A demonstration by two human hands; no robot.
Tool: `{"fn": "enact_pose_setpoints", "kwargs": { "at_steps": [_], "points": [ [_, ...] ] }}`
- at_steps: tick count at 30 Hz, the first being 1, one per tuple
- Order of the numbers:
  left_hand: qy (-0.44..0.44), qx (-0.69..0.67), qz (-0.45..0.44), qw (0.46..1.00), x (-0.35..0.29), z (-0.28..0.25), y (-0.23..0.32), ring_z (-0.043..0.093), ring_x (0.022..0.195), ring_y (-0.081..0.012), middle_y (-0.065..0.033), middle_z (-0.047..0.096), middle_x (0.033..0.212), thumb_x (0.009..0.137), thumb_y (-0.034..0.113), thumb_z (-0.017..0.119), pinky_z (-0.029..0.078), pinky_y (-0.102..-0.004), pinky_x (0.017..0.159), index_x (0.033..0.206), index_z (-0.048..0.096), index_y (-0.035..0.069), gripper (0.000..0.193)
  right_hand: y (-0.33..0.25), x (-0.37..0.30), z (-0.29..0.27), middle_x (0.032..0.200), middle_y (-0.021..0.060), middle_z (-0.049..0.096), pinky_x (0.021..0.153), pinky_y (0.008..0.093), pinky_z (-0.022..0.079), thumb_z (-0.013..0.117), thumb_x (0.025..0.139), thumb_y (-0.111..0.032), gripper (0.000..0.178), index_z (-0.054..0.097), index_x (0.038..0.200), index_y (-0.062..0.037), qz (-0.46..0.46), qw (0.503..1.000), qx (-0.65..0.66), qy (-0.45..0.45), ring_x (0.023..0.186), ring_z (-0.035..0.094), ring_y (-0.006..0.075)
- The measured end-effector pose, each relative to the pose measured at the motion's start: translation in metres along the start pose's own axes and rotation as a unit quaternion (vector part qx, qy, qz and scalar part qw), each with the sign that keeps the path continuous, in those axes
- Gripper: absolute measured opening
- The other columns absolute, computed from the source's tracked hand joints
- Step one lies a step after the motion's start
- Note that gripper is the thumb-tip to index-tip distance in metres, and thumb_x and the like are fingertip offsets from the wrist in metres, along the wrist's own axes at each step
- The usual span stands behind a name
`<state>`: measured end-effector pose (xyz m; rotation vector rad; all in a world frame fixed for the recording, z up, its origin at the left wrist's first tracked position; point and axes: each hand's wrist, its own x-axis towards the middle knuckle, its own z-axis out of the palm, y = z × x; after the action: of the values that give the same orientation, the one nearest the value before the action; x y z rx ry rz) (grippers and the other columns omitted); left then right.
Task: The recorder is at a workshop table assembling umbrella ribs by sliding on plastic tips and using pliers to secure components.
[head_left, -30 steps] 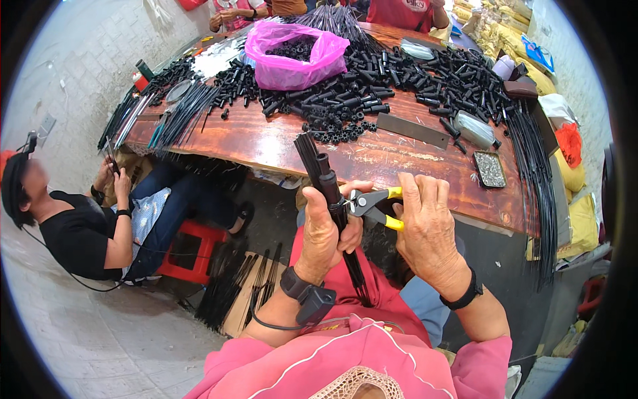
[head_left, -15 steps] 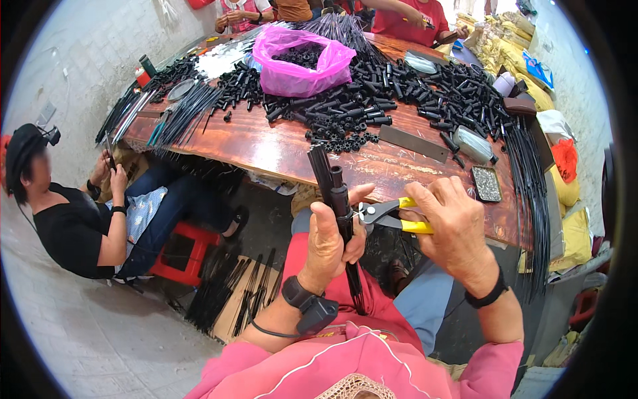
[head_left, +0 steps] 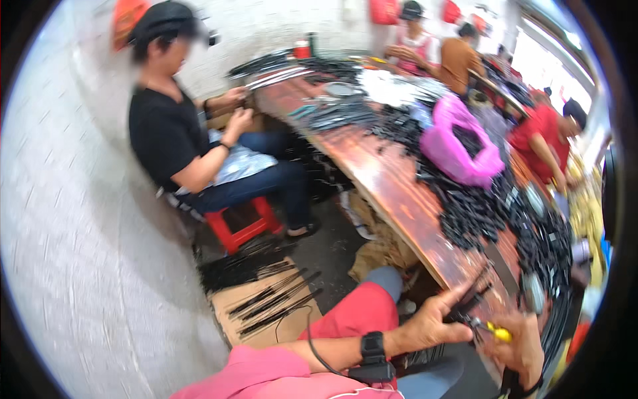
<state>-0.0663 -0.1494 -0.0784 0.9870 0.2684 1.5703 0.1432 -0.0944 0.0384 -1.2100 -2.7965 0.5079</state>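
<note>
My left hand is closed around a bundle of black rods, blurred by motion, beside the table's near edge. In my right hand is a pair of yellow-handled pliers. Their jaws are close to the bundle, just right of my left thumb; whether they touch it I cannot tell.
A long wooden table bears heaps of black tubular parts and a pink plastic bag. A person in black sits on a red stool at left. Cardboard with black rods lies on the floor. Other people are beyond the table.
The view has swung left, so my hands now appear at the lower right and the seated person nearer the middle. Both hands still hold the rods and the pliers.
</note>
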Motion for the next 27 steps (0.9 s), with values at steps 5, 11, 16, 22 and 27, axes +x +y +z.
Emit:
{"fn": "enact_pose_setpoints", "kwargs": {
  "at_steps": [5, 11, 16, 22, 27],
  "points": [
    [-0.013, -0.079, -0.056, 0.995, -0.004, 0.0, -0.011, 0.03, 0.138, -0.015, -0.0101, 0.029, 0.154, 0.076, 0.022, 0.083, 0.027, -0.0301, 0.113, 0.151, 0.014, -0.001, 0.105, -0.009, 0.02, -0.032, 0.072, 0.0036, 0.068, 0.059, 0.025, 0.048, 0.091, 0.062, -0.022, 0.035, 0.072, 0.083, -0.0013, 0.147, 0.925, 0.233, -0.262, 0.066, 0.063, 0.0087],
    [-0.019, -0.048, -0.005, 0.999, -0.012, 0.011, -0.013, 0.049, 0.118, -0.0121, -0.0094, 0.054, 0.13, 0.084, 0.033, 0.075, 0.038, -0.0276, 0.102, 0.142, 0.036, -0.006, 0.08, 0.032, 0.006, 0.006, 0.069, 0.0129, 0.063, 0.045, 0.0322, 0.05, 0.086, 0.055, -0.005, 0.075, 0.054, 0.12, 0.0103, 0.264, 0.732, 0.43, -0.458, 0.05, 0.062, 0.0235],
    [-0.072, 0.028, -0.137, 0.988, -0.005, 0.017, 0.01, 0.051, 0.085, -0.0027, 0.0021, 0.06, 0.087, 0.088, 0.019, 0.071, 0.047, -0.0241, 0.074, 0.112, 0.061, -0.001, 0.033, 0.008, -0.015, 0.003, 0.07, 0.0022, 0.068, 0.06, 0.0256, 0.05, 0.091, 0.064, -0.025, 0.034, 0.072, 0.078, -0.0018, 0.202, 0.781, 0.463, -0.367, 0.066, 0.064, 0.0088],
    [0.093, 0.095, -0.105, 0.985, 0.002, 0.0, 0.013, 0.051, 0.062, -0.0016, 0.0039, 0.06, 0.076, 0.086, 0.01, 0.071, 0.04, -0.0193, 0.052, 0.109, 0.066, 0.003, 0.025, -0.006, -0.004, 0.015, 0.096, 0.0165, 0.06, 0.072, 0.0366, 0.047, 0.074, 0.078, -0.032, 0.066, 0.046, 0.129, 0.0014, -0.045, 0.988, 0.145, -0.032, 0.085, 0.061, 0.0243],
    [0.09, 0.028, -0.157, 0.983, 0.006, -0.003, -0.001, 0.041, 0.049, -0.0007, 0.008, 0.051, 0.065, 0.084, 0.021, 0.077, 0.029, -0.0189, 0.043, 0.118, 0.064, 0.003, 0.04, -0.04, -0.025, 0.007, 0.091, 0.0174, 0.053, 0.073, 0.04, 0.042, 0.067, 0.083, -0.027, 0.057, 0.046, 0.128, 0.0021, -0.021, 0.978, -0.19, 0.079, 0.081, 0.053, 0.032]
  ]
}}
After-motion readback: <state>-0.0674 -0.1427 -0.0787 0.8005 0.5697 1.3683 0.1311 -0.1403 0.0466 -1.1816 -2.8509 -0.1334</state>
